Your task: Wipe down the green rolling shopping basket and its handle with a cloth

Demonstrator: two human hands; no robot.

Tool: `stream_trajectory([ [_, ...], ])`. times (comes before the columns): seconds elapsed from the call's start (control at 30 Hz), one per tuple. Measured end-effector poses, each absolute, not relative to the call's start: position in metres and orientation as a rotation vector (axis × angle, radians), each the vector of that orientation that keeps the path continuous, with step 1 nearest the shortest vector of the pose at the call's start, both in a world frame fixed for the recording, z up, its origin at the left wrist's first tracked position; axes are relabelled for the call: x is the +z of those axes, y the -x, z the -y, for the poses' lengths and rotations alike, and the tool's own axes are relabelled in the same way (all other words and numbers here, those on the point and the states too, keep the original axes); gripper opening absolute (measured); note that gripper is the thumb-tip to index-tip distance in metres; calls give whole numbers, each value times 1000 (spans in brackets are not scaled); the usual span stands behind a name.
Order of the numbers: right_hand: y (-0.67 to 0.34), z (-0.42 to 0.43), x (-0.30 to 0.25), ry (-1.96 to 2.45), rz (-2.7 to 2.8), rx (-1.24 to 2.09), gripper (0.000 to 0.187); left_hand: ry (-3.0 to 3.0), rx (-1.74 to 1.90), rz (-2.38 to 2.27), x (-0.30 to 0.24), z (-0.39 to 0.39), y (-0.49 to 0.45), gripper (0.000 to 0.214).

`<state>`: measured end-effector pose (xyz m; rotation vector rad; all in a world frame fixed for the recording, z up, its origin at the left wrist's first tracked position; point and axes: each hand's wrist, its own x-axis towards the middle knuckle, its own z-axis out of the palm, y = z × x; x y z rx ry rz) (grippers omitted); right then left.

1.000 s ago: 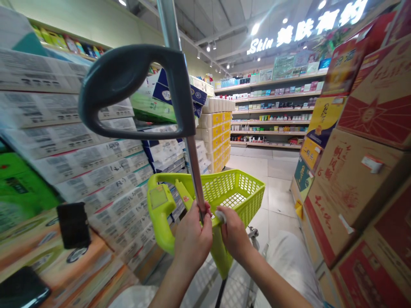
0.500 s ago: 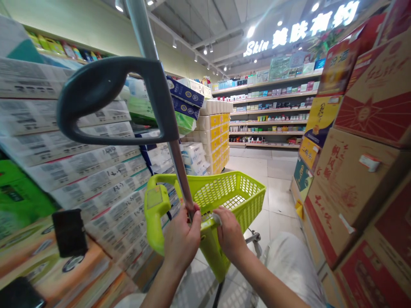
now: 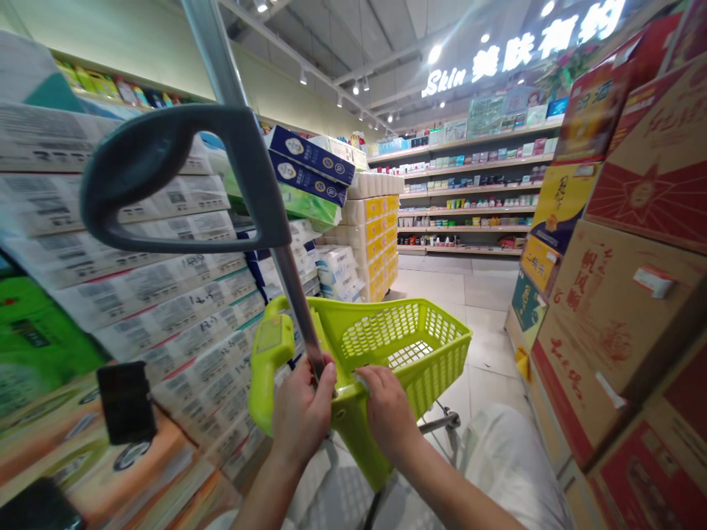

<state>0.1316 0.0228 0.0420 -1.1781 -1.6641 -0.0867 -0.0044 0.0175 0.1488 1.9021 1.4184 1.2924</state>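
A silver metal pole (image 3: 298,294) rises, tilted to the left, in front of me and carries a grey looped handle (image 3: 270,191). My left hand (image 3: 303,412) is wrapped round the pole's lower end, thumb along its near side. Close to its right, my right hand (image 3: 389,412) is closed at the near rim of a lime-green shopping cart (image 3: 442,353). A bit of something whitish shows at its fingertips, too small to name. The cart's basket has latticed sides, and its green handle (image 3: 268,368) stands left of the pole.
Stacked white packs (image 3: 182,302) line the left, with two dark phone-like devices (image 3: 127,403) lying on orange packs (image 3: 160,449). Red and brown cartons (image 3: 607,309) rise on the right. Shelves of small goods (image 3: 464,199) stand at the back, beyond a tiled floor (image 3: 486,324).
The pole and my left hand have shifted left relative to the cart. My right hand has also moved left along the rim. The cart sits slightly farther right in view.
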Motion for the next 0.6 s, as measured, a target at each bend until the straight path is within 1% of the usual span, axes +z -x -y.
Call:
stream_trajectory([
  [0.1, -111, -17, 56, 1054, 1731, -26, 43, -1896, 1305, -1382, 150, -19, 6, 34],
  [0.17, -105, -15, 58, 998, 1756, -22, 42, -1903, 1311, -1334, 150, -20, 10, 33],
  [0.3, -132, -20, 35, 1086, 1717, -132, 52, -2028, 1290, -1317, 146, -25, 20, 32],
  [0.37, -152, -24, 19, 1186, 1659, -205, 52, -2201, 1390, -1415, 138, -24, 22, 32],
  [0.4, -161, -26, 13, 1222, 1636, -234, 51, -2284, 1519, -1504, 133, -22, 21, 39],
  [0.43, -166, -27, 9, 1251, 1620, -252, 50, -2371, 1621, -1578, 126, -20, 19, 52],
  [0.5, -168, -26, 7, 1280, 1611, -263, 49, -2511, 1744, -1642, 112, -15, 14, 71],
  [0.6, -151, -24, 14, 1261, 1629, -247, 49, -2793, 1805, -1553, 91, -9, 6, 81],
])
